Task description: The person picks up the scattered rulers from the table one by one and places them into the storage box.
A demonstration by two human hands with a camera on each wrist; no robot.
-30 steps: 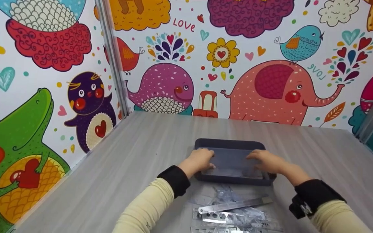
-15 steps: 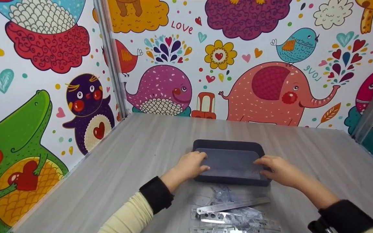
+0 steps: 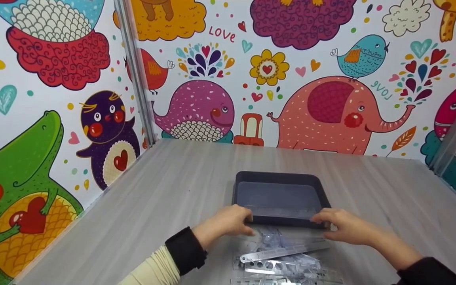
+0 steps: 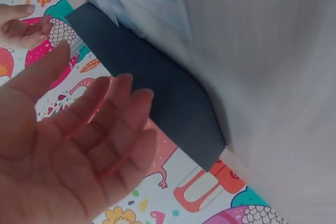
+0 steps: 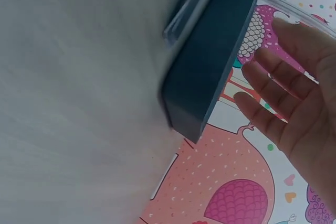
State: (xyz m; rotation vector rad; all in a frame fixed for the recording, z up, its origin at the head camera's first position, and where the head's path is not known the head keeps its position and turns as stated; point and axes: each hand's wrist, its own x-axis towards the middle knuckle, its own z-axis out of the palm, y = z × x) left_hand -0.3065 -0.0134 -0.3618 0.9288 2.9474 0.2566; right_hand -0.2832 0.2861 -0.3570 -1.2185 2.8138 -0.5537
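A shallow dark blue tray (image 3: 279, 177) lies empty on the grey table. My left hand (image 3: 228, 222) hovers at its near left corner with the fingers loosely spread. In the left wrist view the left hand (image 4: 79, 145) holds nothing and is apart from the tray's wall (image 4: 157, 93). My right hand (image 3: 341, 226) is at the near right corner, also relaxed. The right wrist view shows the right hand (image 5: 294, 93) with straight fingers, clear of the tray (image 5: 215, 61). Just below both hands lies a pile of clear bags with metal parts (image 3: 287, 263), topped by a metal strip (image 3: 283, 250).
The grey table (image 3: 180, 186) is boxed in by colourful cartoon walls at the back and left, with metal posts (image 3: 133, 71) at the corners. The pile of parts sits at the table's near edge, between my forearms.
Both hands have drawn back from inside the tray to its near rim, toward me, and let go of it. The tray stays in place.
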